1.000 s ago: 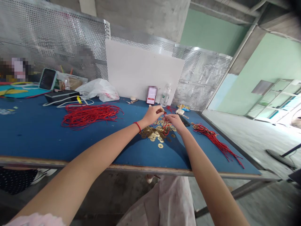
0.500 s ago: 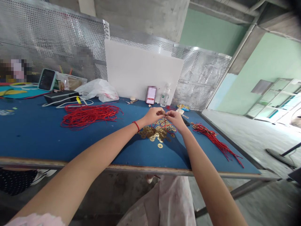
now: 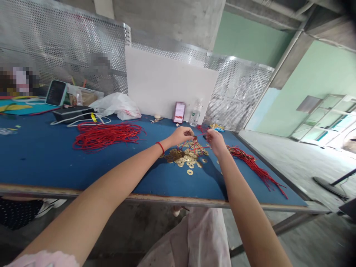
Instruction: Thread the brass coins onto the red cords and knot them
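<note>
Red cord drawn out between two pinching hands

The step in hand looks like pulling a strand snug at a small piece (image 3: 195,137), perhaps a coin with a knot, though it is too small to be sure. The left hand (image 3: 180,136) has its fingertips closed on that piece; the right hand (image 3: 216,142), slightly blurred, is curled nearly shut and seems to grip the red cord (image 3: 202,134). As I judge it, the next move calls for a steady left pinch and even tension from the right, with the slack strands kept from snagging

The piece sits at the left fingertips, above the far side of the scattered gold-coloured coins (image 3: 185,158) on the blue table (image 3: 111,178). From it the taut stretch points towards two to three o'clock, its long axis running nearly across the view. Slack loops droop towards six and four o'clock. Which way the piece itself faces, I cannot tell

From the coins, a loose red hank (image 3: 108,137) lies towards nine o'clock and a tied red bundle (image 3: 257,167) towards three
</note>
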Demonstrator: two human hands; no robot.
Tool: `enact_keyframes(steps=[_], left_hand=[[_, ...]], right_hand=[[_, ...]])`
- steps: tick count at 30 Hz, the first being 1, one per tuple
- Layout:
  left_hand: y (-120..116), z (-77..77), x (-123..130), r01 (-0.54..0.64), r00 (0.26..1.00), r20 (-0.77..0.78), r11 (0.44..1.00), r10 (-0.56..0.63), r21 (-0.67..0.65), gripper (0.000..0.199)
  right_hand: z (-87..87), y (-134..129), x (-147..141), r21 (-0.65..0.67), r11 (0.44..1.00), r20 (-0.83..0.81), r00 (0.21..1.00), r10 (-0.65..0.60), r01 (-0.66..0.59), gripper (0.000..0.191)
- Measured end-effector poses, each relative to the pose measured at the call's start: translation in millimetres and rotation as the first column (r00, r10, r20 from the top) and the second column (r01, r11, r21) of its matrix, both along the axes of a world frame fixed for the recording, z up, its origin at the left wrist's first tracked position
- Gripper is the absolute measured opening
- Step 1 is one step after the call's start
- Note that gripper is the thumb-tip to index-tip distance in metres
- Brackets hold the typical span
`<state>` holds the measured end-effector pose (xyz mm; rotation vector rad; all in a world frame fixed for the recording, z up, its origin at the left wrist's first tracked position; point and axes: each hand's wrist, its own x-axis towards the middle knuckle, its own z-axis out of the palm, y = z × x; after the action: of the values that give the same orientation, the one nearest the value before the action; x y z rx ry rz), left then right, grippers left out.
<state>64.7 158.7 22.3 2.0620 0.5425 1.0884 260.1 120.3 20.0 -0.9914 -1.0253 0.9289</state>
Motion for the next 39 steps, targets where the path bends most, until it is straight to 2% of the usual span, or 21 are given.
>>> enact_keyframes(steps=[1, 3, 5, 7, 10, 12, 15, 17, 21, 23, 26, 28, 30, 34, 37, 39], left_hand=[[3.2, -0.2, -3.1, -0.004, 1.0, 0.02, 0.999, 0.005, -0.041, 0.009], [11.1, -1.3, -11.4, -0.022, 0.998, 0.054, 0.993, 0.028, -0.113, 0.013], [19.9, -3.4, -21.5, -0.028, 0.996, 0.077, 0.985, 0.041, -0.169, 0.016], [27.7, -6.3, -31.0, -0.026, 0.995, 0.092, 0.977, 0.047, -0.212, 0.019], [34.9, -10.5, -39.2, 0.0, 0.996, 0.081, 0.966, 0.021, -0.259, 0.022], [36.3, -12.3, -40.7, 0.033, 0.997, 0.077, 0.956, -0.011, -0.292, 0.024], [35.9, -13.7, -41.7, 0.078, 0.995, 0.093, 0.93, -0.048, -0.358, 0.026], [35.9, -13.8, -44.1, 0.101, 0.993, 0.103, 0.903, -0.063, -0.418, 0.027], [38.5, -12.6, -53.1, 0.137, 0.985, 0.162, 0.829, -0.057, -0.542, 0.026], [40.3, -11.2, -58.1, 0.17, 0.977, 0.202, 0.805, -0.064, -0.569, 0.025], [42.0, -8.7, -65.1, 0.204, 0.975, 0.198, 0.774, -0.104, -0.6, 0.022], [42.3, -7.4, -69.0, 0.195, 0.98, 0.151, 0.751, -0.128, -0.631, 0.019], [42.0, -6.6, -71.9, 0.195, 0.98, 0.108, 0.736, -0.165, -0.649, 0.015], [40.4, -6.3, -74.6, 0.252, 0.963, 0.098, 0.714, -0.251, -0.653, 0.011], [39.8, -6.6, -76.2, 0.285, 0.953, 0.119, 0.691, -0.278, -0.664, 0.013], [39.9, -6.2, -78.2, 0.324, 0.943, 0.163, 0.679, -0.291, -0.659, 0.015]], right_hand=[[1.1, 2.1, 8.3, -0.023, 0.993, -0.082, 0.99, -0.114, 0.113, 0.013], [3.0, 4.2, 26.7, -0.085, 0.938, -0.214, 0.914, -0.345, 0.335, 0.017], [3.5, 3.7, 43.7, -0.182, 0.828, -0.298, 0.773, -0.56, 0.53, 0.017], [1.7, 2.4, 55.8, -0.235, 0.758, -0.315, 0.69, -0.652, 0.609, 0.019], [-5.3, 3.9, 63.3, -0.252, 0.708, -0.309, 0.639, -0.705, 0.659, 0.02], [-11.9, 7.4, 64.5, -0.201, 0.686, -0.207, 0.654, -0.728, 0.7, 0.015], [-21.2, 11.1, 65.1, -0.071, 0.668, 0.172, 0.668, -0.724, 0.741, 0.008], [-24.7, 9.8, 64.5, -0.044, 0.647, 0.394, 0.608, -0.689, 0.761, 0.007], [-25.4, -0.6, 59.3, -0.036, 0.574, 0.63, 0.465, -0.623, 0.818, 0.015], [-26.0, -5.1, 55.3, 0.029, 0.583, 0.743, 0.372, -0.556, 0.812, 0.021], [-30.2, -7.1, 50.0, 0.125, 0.666, 0.881, 0.226, -0.415, 0.735, 0.042], [-33.7, -5.8, 47.9, 0.122, 0.724, 0.93, 0.177, -0.323, 0.679, 0.046], [-36.3, -3.8, 47.3, 0.108, 0.761, 0.953, 0.151, -0.263, 0.64, 0.041], [-37.6, -1.9, 47.8, 0.137, 0.755, 0.953, 0.123, -0.277, 0.641, 0.036], [-36.5, -2.6, 48.9, 0.139, 0.747, 0.939, 0.153, -0.308, 0.65, 0.036], [-35.5, -3.3, 50.4, 0.156, 0.726, 0.905, 0.198, -0.377, 0.67, 0.037]])
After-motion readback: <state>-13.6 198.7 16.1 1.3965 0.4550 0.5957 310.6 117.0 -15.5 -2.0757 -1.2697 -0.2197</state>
